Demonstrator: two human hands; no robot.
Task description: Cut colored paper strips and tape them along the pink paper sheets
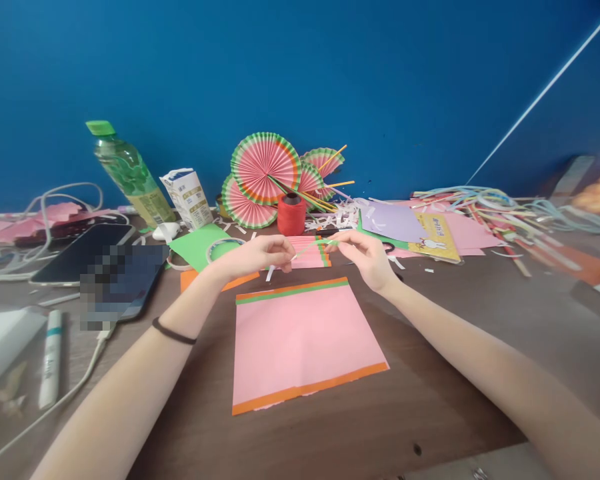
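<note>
A thin green paper strip [310, 251] stretches between my two hands, above the far edge of a pink sheet. My left hand [267, 253] pinches its left end, and my right hand [363, 257] pinches the other end. Below them the pink paper sheet [305, 340] lies flat, with orange and green strips along its far edge and an orange strip along its near edge. Behind the hands is a pleated pink paper [307, 261] with a green and orange edge, partly hidden by the fingers.
Paper fans [265, 167] stand at the back behind a red thread spool [291, 217]. A green bottle [130, 173], a carton [187, 199], phones and a marker [51, 360] are on the left. Purple paper [395, 220], a yellow packet [439, 237] and tangled strips [485, 200] lie on the right.
</note>
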